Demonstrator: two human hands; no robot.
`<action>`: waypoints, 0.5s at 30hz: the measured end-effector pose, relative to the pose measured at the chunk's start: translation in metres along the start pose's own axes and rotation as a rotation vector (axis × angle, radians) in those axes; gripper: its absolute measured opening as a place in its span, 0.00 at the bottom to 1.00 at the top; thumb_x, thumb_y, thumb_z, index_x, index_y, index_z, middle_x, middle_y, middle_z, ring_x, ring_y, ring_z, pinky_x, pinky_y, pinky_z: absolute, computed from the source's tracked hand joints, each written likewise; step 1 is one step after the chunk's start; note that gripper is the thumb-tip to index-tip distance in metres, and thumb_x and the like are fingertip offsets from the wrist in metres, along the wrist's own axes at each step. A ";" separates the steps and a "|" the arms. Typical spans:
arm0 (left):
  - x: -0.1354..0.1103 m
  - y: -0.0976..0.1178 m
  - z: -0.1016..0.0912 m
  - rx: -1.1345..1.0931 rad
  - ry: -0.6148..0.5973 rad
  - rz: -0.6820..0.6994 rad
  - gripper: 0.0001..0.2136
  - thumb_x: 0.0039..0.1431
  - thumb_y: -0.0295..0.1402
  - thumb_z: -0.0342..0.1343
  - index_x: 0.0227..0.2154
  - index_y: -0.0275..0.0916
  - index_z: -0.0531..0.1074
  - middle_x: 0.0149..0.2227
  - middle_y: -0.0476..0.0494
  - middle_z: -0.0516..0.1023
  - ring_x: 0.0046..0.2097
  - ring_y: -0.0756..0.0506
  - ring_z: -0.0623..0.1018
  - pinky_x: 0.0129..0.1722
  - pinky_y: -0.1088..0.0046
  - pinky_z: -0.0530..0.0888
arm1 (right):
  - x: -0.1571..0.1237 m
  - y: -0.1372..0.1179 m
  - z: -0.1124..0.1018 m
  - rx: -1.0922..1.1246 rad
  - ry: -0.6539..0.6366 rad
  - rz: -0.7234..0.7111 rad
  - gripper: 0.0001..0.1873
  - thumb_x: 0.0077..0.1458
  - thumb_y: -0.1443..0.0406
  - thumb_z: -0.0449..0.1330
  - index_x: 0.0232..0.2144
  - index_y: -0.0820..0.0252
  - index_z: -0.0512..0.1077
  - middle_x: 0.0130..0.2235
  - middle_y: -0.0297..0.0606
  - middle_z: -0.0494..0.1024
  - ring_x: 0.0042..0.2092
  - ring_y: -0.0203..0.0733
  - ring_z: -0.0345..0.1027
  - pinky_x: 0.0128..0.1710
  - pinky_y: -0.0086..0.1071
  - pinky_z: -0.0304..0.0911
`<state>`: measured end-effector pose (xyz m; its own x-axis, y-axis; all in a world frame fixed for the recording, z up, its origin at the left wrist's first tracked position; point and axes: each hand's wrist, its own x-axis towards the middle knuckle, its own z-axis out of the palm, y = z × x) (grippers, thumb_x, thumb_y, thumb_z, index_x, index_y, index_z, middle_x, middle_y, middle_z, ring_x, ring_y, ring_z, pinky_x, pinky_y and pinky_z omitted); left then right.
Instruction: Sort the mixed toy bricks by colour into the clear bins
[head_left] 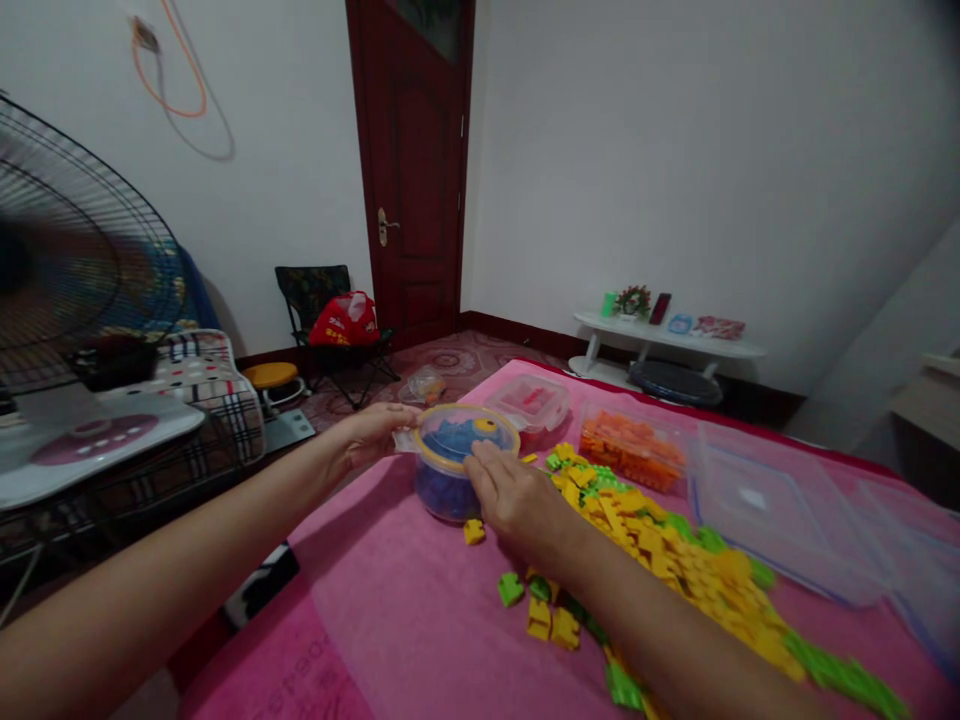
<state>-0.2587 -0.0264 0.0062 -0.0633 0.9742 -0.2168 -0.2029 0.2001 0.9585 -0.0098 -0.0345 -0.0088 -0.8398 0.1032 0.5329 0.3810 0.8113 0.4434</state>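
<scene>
A round transparent container (pixel 450 492) with a yellow-rimmed lid (pixel 459 462) stands on the pink-covered table, with blue pieces inside. My left hand (pixel 373 433) grips its left side, fingers at a transparent tab on the lid's edge. On the right, my right hand (pixel 514 490) curls its fingers over the lid's rim and the container's side. One yellow toy block (pixel 474 531) lies just in front of the container. Beside and beyond my right forearm spreads a heap of yellow and green blocks (pixel 645 530), partly hidden by that arm.
Behind the heap stands a box of orange blocks (pixel 630 450). A lidded box with red pieces (pixel 529 402) sits at the far edge, and a large transparent box (pixel 780 520) at right. A fan (pixel 67 260) stands at left, a folding chair (pixel 311 285) beyond.
</scene>
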 end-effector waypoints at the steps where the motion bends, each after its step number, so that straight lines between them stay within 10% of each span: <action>1: 0.000 0.000 0.000 0.003 0.004 0.005 0.10 0.42 0.22 0.63 0.31 0.29 0.75 0.27 0.42 0.79 0.26 0.49 0.77 0.28 0.75 0.74 | 0.000 0.000 -0.001 0.003 0.000 -0.019 0.16 0.59 0.74 0.47 0.46 0.74 0.70 0.47 0.56 0.75 0.50 0.49 0.69 0.44 0.38 0.69; 8: 0.004 -0.005 -0.003 0.010 0.012 0.016 0.11 0.42 0.25 0.64 0.33 0.32 0.74 0.27 0.45 0.78 0.26 0.50 0.76 0.28 0.76 0.73 | 0.009 -0.003 -0.015 0.096 -0.100 0.127 0.11 0.59 0.73 0.49 0.36 0.64 0.71 0.37 0.43 0.75 0.37 0.42 0.69 0.31 0.33 0.67; 15: -0.005 -0.008 -0.008 -0.057 -0.031 0.012 0.33 0.52 0.61 0.45 0.47 0.38 0.72 0.40 0.39 0.78 0.36 0.47 0.76 0.31 0.75 0.73 | 0.032 0.010 -0.031 0.223 -0.065 0.343 0.10 0.58 0.71 0.51 0.38 0.64 0.72 0.38 0.44 0.73 0.40 0.42 0.66 0.39 0.33 0.64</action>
<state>-0.2643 -0.0342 -0.0021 -0.0362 0.9793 -0.1989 -0.2573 0.1832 0.9488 -0.0210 -0.0408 0.0354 -0.7044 0.4193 0.5727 0.5557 0.8278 0.0774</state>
